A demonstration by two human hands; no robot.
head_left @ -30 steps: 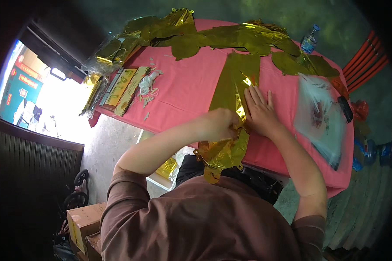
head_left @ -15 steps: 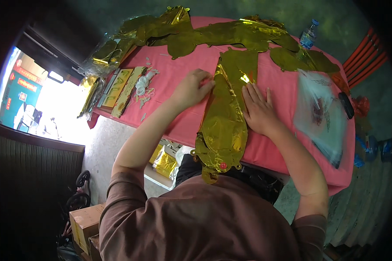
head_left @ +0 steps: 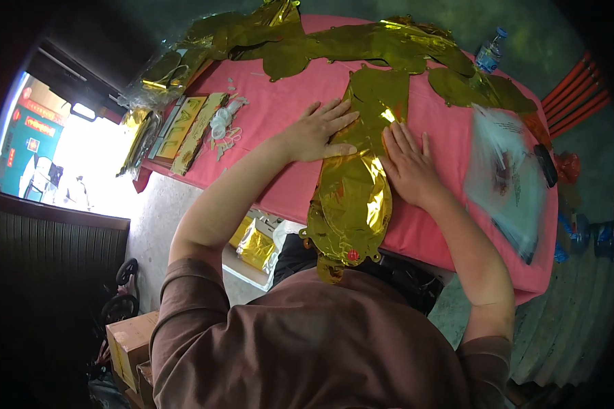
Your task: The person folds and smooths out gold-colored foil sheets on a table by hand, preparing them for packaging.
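A flat gold foil balloon (head_left: 351, 194) lies lengthwise in front of me on the pink tablecloth (head_left: 280, 194), its near end hanging over the table edge towards my lap. A small red spot shows near that end. My left hand (head_left: 320, 131) rests on the foil's left side, fingers spread and thumb stretched across it. On the opposite side my right hand (head_left: 409, 163) lies flat, fingertips on the foil's right edge and the palm over the cloth. Neither hand grips anything.
More flat gold foil balloons (head_left: 361, 44) spread along the far edge. A water bottle (head_left: 490, 51) stands at the far right, above a clear plastic bag (head_left: 501, 177) and a black object (head_left: 544, 165). Flat packages (head_left: 184, 129) and white string (head_left: 224, 121) lie left. Cardboard boxes (head_left: 131, 341) sit lower left.
My left hand has moved right from the foil's edge onto its surface, and its fingers have spread. The foil's lengthwise fold has opened out flatter. My right hand stays nearly in place.
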